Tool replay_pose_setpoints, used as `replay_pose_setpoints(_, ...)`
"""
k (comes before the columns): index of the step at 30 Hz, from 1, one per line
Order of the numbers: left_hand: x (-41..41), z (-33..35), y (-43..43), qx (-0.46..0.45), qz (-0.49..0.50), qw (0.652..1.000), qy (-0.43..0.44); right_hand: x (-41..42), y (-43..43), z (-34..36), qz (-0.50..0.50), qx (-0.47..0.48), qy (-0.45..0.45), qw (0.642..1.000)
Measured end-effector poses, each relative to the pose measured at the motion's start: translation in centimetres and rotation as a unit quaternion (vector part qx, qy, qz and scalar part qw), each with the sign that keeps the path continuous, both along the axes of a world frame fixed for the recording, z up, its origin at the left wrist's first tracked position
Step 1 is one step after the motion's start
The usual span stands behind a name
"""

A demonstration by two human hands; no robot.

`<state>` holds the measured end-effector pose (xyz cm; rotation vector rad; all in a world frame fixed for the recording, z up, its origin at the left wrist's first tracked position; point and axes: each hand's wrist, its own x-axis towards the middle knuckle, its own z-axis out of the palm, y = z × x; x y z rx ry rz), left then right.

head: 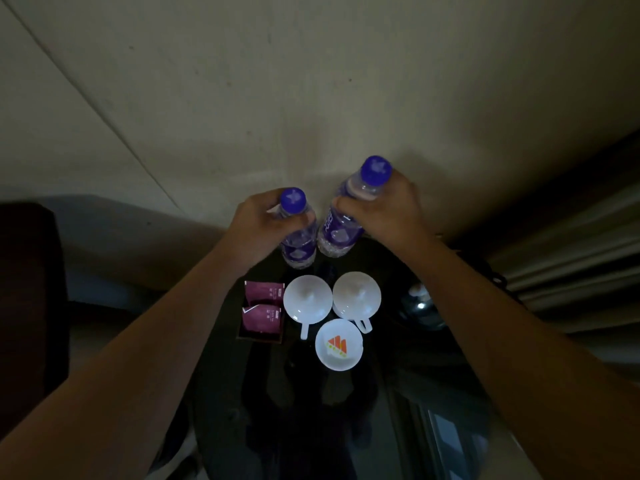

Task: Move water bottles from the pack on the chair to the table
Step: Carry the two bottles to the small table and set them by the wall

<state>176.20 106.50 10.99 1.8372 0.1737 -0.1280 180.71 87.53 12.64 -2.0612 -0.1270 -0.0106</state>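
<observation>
Two clear water bottles with purple caps and purple labels stand side by side at the far edge of a dark glass table. My left hand grips the left bottle near its neck; that bottle looks upright with its base on the table. My right hand grips the right bottle just under its cap. This bottle tilts to the right and its base is at or just above the tabletop. The pack and the chair seat are not visible.
Two white lidded cups and a small white dish sit just in front of the bottles. A box of purple tea sachets lies left of them. A dark kettle is at the right, a wall behind, curtains far right.
</observation>
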Motion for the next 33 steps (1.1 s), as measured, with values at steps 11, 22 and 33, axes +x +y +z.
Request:
replay_pose_setpoints(11,0.5,-3.0,0.0,-0.008,-0.016,1.0,0.016,1.2,0.0,-5.2,0.077,0.0,0.066,0.995)
replay_pose_setpoints(22,0.8,-3.0,0.0,0.013,-0.054,0.998,0.007,1.5,0.3,-6.8,0.127,0.019,0.13,0.983)
replay_pose_setpoints(33,-0.5,-2.9,1.4,0.022,-0.061,0.998,-0.001,0.9,1.5,-7.7,0.177,-0.013,0.118,0.977)
